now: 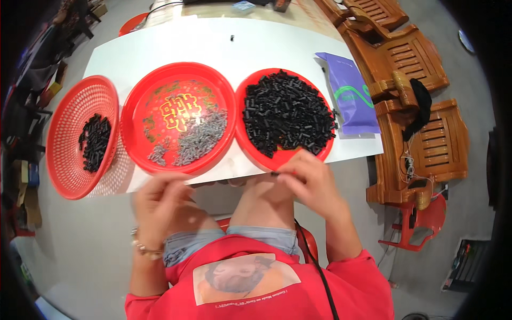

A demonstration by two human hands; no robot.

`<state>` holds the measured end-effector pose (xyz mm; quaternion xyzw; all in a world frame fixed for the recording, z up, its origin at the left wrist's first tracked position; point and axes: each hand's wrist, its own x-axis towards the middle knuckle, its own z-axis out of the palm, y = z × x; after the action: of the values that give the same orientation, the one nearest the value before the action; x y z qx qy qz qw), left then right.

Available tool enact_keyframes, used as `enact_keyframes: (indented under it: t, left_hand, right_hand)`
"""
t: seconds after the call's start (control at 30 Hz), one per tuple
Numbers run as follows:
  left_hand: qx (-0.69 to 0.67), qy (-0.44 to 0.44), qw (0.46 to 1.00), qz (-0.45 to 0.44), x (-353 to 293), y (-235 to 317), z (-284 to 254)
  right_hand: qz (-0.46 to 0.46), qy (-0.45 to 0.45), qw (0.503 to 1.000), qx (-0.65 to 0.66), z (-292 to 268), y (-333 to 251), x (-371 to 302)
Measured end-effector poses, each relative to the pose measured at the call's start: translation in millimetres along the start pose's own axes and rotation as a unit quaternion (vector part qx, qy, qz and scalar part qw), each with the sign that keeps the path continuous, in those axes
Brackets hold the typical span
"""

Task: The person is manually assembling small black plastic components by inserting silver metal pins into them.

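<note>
Right hand (312, 184) pinches small black plastic piece (275, 174) at near rim of round red plastic plate (256, 154) heaped with black pieces. Left hand (162, 205) curled, grip unclear, below gold-patterned red plate (140, 154) edge.

Right hand (312, 184) pinches a small black part (276, 174) just off the surface's near edge, right below the plate (250, 144) heaped with black parts (288, 113). Left hand (160, 205) is blurred, fingers curled.

Two red plates (178, 69) – one red basket (69, 176), one purple pouch (349, 93), two hands (314, 184)
</note>
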<state>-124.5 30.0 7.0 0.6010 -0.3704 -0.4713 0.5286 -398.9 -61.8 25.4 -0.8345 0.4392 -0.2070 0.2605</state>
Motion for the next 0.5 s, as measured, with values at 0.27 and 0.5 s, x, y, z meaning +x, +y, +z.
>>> enact_keyframes:
  t: [0.27, 0.5]
  left_hand:
    - [-0.216, -0.299, 0.909, -0.195, -4, -37, 28]
    - [-0.413, -0.18, 0.873, -0.19, -10, -58, 0]
  right_hand:
    - [-0.206, -0.038, 0.978, 0.02, 46, -52, 10]
    - [-0.199, -0.076, 0.964, 0.158, 80, -53, 50]
